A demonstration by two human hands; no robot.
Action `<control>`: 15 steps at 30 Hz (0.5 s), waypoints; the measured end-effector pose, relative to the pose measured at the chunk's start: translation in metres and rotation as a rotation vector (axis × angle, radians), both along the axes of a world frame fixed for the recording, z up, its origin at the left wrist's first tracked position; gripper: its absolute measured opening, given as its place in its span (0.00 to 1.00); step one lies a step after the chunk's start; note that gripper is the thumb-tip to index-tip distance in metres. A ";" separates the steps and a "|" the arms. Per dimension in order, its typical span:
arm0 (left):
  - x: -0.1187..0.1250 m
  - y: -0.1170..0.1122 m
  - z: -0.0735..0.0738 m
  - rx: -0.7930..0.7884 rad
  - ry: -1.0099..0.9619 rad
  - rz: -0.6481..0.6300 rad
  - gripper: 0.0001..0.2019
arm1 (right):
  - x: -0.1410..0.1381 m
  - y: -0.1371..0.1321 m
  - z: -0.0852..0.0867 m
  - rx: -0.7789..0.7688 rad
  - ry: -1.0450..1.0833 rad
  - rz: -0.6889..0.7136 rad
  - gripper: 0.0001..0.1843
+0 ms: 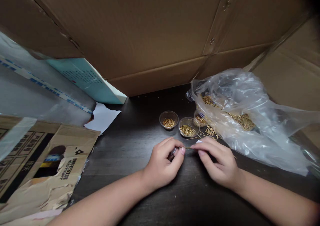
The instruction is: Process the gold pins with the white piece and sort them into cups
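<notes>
My left hand (163, 161) is curled closed over the dark table (135, 142), pinching a small part between thumb and fingers. My right hand (216, 159) pinches a thin brass pin (187, 148) that bridges the gap to the left fingertips. Just beyond the hands stand three small clear cups holding brass pins: a left cup (169, 119), a middle cup (188, 127) and a right cup (200, 118) partly behind the bag. Loose brass pins (210, 131) lie scattered beside my right hand.
A crumpled clear plastic bag (250, 119) with many more brass pins lies at the right. Cardboard walls (150, 36) close off the back and right. A printed cardboard box (42, 166) and grey and teal packages (82, 78) fill the left.
</notes>
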State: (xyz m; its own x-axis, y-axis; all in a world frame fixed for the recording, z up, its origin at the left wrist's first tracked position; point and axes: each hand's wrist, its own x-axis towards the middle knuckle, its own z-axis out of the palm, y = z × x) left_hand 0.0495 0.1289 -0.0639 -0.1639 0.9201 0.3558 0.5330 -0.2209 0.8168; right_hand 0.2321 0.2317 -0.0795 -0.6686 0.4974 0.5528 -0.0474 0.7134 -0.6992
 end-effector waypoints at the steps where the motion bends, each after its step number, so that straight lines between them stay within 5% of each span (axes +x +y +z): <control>1: 0.000 0.000 0.000 -0.004 0.000 0.003 0.05 | 0.000 -0.001 -0.001 -0.002 -0.015 -0.011 0.13; 15: 0.001 -0.003 0.000 0.035 0.019 -0.088 0.03 | -0.002 -0.006 0.001 0.046 -0.041 -0.007 0.06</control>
State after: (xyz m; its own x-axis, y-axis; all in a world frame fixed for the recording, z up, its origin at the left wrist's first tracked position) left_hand 0.0503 0.1263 -0.0642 -0.0765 0.9177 0.3898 0.5256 -0.2951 0.7979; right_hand 0.2299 0.2258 -0.0782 -0.6879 0.4763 0.5476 -0.0147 0.7452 -0.6667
